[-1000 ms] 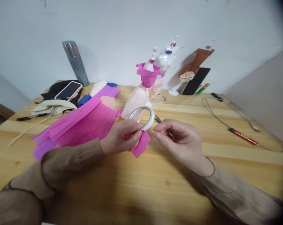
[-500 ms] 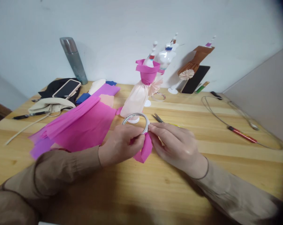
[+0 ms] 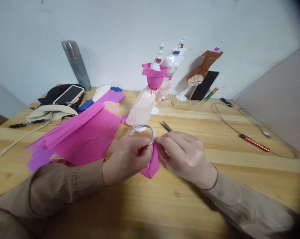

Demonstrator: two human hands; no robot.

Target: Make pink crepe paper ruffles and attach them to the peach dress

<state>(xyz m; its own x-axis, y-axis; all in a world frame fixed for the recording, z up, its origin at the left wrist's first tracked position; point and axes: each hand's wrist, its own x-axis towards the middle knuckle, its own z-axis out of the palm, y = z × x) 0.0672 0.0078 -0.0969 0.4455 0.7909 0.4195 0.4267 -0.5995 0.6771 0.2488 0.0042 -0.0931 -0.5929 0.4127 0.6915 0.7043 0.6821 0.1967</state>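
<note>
My left hand (image 3: 128,161) is closed around the lower edge of a roll of tape (image 3: 153,132), which stands up on its rim with printing inside the ring. A folded strip of pink crepe paper (image 3: 151,169) hangs below the roll, between both hands. The fingertips of my right hand (image 3: 183,154) pinch at the roll's right edge, by the top of the strip; the bit of tape between them is mostly hidden. Just beyond that hand lie scissors (image 3: 166,126), handles covered. Behind the roll stands a small dress form (image 3: 153,78) with a pink paper top and pale skirt.
Pink crepe sheets (image 3: 87,136) spread on the left, near a phone (image 3: 69,94), a pen (image 3: 28,123) and a leaning flask (image 3: 76,64). At the back are a brown-dressed form (image 3: 206,64) and a dark tablet-like slab (image 3: 205,85). A red-handled corded tool (image 3: 254,142) lies right.
The view has shifted slightly, so the whole scene sits a little further left. The roll and pink strip appear slightly lower. Both hands keep their hold at the roll's edge.
</note>
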